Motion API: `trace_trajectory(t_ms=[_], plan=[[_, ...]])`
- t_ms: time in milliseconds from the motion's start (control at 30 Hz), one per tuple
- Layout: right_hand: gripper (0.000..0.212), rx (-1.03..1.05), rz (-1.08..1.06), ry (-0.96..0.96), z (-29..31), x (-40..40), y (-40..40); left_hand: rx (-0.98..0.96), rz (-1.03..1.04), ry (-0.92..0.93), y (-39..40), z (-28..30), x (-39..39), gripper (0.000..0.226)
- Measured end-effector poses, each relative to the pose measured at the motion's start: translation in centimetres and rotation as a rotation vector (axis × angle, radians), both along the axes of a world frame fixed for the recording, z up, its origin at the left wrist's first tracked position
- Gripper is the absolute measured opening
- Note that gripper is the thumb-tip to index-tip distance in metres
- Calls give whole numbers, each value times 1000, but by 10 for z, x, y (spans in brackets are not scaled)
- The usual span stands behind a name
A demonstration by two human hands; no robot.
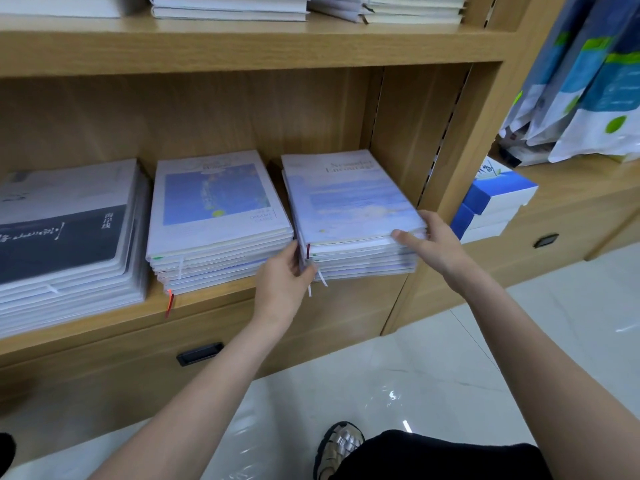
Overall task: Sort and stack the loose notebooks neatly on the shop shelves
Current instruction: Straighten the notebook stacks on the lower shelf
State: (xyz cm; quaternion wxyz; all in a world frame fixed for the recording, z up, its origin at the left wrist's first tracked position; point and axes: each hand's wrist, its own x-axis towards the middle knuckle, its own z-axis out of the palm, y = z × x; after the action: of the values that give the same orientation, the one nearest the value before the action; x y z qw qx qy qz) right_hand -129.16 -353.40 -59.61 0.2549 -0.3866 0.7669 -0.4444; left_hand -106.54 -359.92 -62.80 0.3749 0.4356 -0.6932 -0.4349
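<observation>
Three stacks of wrapped notebooks lie on the wooden shelf (214,308). The right stack (346,199) has pale blue covers. My left hand (282,278) grips its front left corner, fingers tucked into the gap beside the middle stack. My right hand (433,242) holds its front right corner, thumb on the top cover and fingers round the side. The middle stack (214,202) shows a blue picture cover with ribbon markers hanging from its front. The left stack (65,223) has grey and black covers.
An upper shelf (242,46) carries more white notebooks. Right of the upright panel (446,140) stand blue and white boxes (495,202) and hanging packets (588,91). A drawer handle (200,353) sits below the shelf. My sandalled foot (341,445) is on the glossy tiled floor.
</observation>
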Motion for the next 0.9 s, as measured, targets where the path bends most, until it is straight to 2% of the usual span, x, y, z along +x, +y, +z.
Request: trace_trajectory(t_ms=[200,333,600,767,900], plan=[[89,56,105,90,5,-2,6,-111,7,-138,-5,4,-5,22],[86,91,82,247,8,1,4,-184,28,-221,-6,6,-6,15],[82,105,80,306,14,8,3,-194,-5,-249,-8,12,-3,31],[86,123,77,289,15,11,3,-92,0,-183,-1,7,-4,49],[93,102,55,302,18,13,3,-155,-9,-293,-3,6,-7,50]])
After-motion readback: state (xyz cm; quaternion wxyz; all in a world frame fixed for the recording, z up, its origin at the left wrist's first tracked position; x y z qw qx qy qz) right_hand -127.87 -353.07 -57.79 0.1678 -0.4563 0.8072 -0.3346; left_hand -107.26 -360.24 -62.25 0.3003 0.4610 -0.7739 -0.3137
